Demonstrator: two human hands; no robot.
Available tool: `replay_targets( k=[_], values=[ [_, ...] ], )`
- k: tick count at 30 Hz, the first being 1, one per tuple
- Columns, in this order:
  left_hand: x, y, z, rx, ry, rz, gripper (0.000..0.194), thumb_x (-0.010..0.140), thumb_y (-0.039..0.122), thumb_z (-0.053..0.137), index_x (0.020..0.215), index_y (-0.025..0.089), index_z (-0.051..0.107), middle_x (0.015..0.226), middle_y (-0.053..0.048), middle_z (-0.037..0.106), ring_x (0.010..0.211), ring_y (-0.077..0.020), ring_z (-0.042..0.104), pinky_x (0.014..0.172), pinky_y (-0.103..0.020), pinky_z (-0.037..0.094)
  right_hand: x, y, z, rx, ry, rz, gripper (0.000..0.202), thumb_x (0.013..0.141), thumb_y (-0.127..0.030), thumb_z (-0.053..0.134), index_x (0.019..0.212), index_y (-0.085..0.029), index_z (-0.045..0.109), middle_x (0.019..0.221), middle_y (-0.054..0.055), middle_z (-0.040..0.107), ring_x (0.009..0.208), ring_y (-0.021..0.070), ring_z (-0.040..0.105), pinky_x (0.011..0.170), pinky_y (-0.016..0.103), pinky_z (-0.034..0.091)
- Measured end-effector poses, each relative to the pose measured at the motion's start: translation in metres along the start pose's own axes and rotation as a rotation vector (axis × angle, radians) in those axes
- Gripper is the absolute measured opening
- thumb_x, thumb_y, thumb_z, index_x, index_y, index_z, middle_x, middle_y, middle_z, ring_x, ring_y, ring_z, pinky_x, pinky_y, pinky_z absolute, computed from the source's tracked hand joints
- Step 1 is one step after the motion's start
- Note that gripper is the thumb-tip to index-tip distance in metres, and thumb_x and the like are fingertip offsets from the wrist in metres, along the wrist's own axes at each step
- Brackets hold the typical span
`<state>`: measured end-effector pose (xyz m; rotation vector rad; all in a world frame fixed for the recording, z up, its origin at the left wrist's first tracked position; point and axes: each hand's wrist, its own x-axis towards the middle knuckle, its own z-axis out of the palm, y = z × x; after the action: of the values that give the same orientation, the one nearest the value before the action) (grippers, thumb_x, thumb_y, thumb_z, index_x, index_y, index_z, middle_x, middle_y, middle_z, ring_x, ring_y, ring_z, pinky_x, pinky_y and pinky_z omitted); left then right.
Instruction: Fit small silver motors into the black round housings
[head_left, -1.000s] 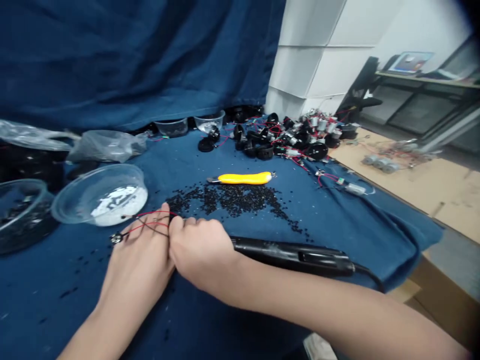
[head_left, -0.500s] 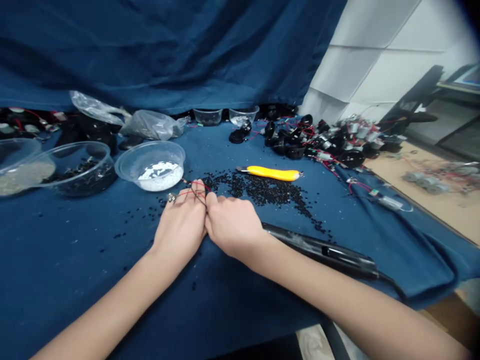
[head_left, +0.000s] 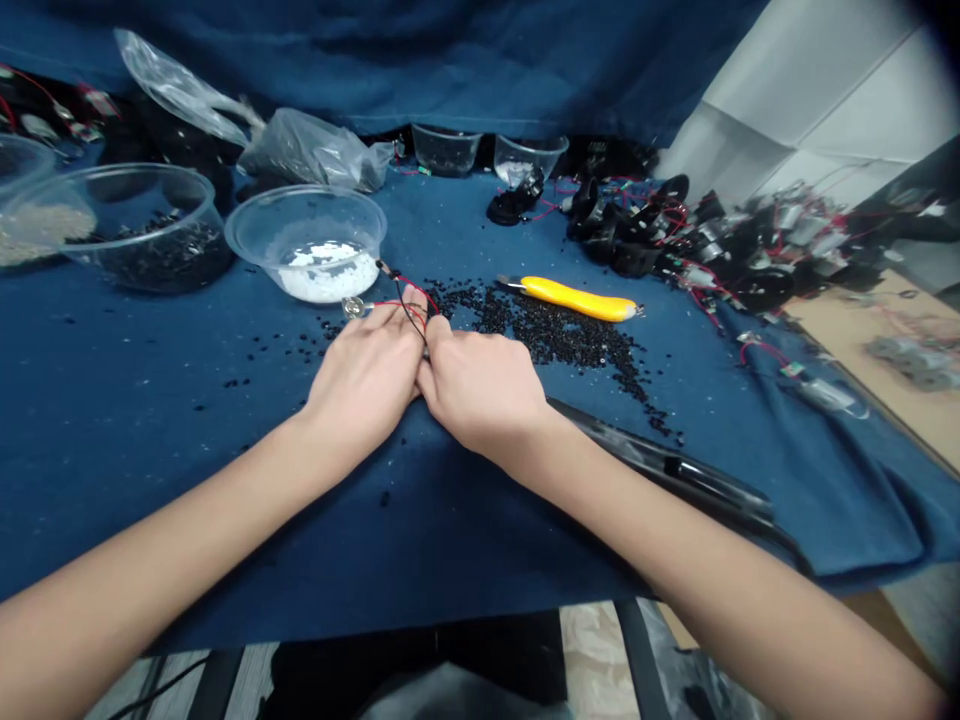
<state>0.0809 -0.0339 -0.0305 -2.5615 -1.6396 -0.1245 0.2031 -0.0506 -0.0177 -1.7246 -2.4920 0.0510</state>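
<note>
My left hand (head_left: 373,362) and my right hand (head_left: 480,385) are pressed together over the blue cloth, fingers curled inward. Thin red and black wires (head_left: 406,300) come out between them and loop over the left fingers. A small silvery round part (head_left: 352,307) sits on the red wire's end, just left of my left fingertips. Whatever body the wires join is hidden under the hands. Beyond the hands are many tiny black pieces (head_left: 559,340), scattered on the cloth, with a yellow-handled cutter (head_left: 577,298) lying on them. A black corded tool (head_left: 675,470) lies partly behind my right forearm.
A clear bowl (head_left: 247,235) of white bits stands behind my left hand. Farther left is a clear bowl (head_left: 206,195) with black pieces. Plastic bags (head_left: 311,150) lie at the back. Black housings with wired motors (head_left: 630,235) are heaped at back right.
The view has tilted down, so the table's front edge shows more and everything behind the hands appears larger or shifted. Both hands stay together on the wires.
</note>
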Motion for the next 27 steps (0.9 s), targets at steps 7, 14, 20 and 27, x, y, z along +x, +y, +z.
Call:
replay_targets(
  k=[7,14,20,27],
  values=[
    [0.000,-0.005,0.000,-0.105,-0.007,-0.009,0.046,0.094,0.014,0.027,0.131,-0.003,0.047,0.133,-0.020,0.055,0.128,-0.0346,0.048,0.101,-0.048,0.043,0.004,0.001,0.000,0.132,-0.014,0.021,0.026,0.098,-0.028,0.038,0.111,-0.011,0.053,0.096,0.017,0.071,0.092,0.0337,0.069,0.079,0.042,0.051],
    [0.002,-0.019,0.003,-0.201,0.239,0.134,0.041,0.080,0.009,0.056,0.121,0.007,0.061,0.115,-0.017,0.069,0.109,-0.0296,0.063,0.094,-0.042,0.052,0.005,-0.001,-0.011,0.247,0.072,0.024,0.022,0.091,-0.028,0.052,0.100,-0.011,0.061,0.086,0.017,0.072,0.075,0.0314,0.071,0.070,0.042,0.052],
    [-0.010,-0.027,-0.005,-0.380,0.445,0.198,0.046,0.089,0.027,0.062,0.132,0.017,0.050,0.114,-0.009,0.068,0.103,-0.0237,0.062,0.091,-0.039,0.050,0.007,0.024,-0.012,0.685,0.123,0.029,0.041,0.102,-0.043,0.029,0.080,-0.018,0.054,0.072,0.003,0.064,0.065,0.0155,0.062,0.063,0.026,0.047],
    [-0.016,-0.025,-0.004,-0.586,0.533,0.224,0.011,0.093,0.023,0.057,0.085,0.017,0.061,0.075,-0.002,0.066,0.068,-0.0157,0.060,0.067,-0.029,0.045,0.008,0.027,-0.007,1.111,0.082,0.029,0.046,0.100,-0.052,0.032,0.069,-0.020,0.043,0.058,-0.006,0.042,0.052,0.0098,0.041,0.052,0.022,0.036]
  ],
)
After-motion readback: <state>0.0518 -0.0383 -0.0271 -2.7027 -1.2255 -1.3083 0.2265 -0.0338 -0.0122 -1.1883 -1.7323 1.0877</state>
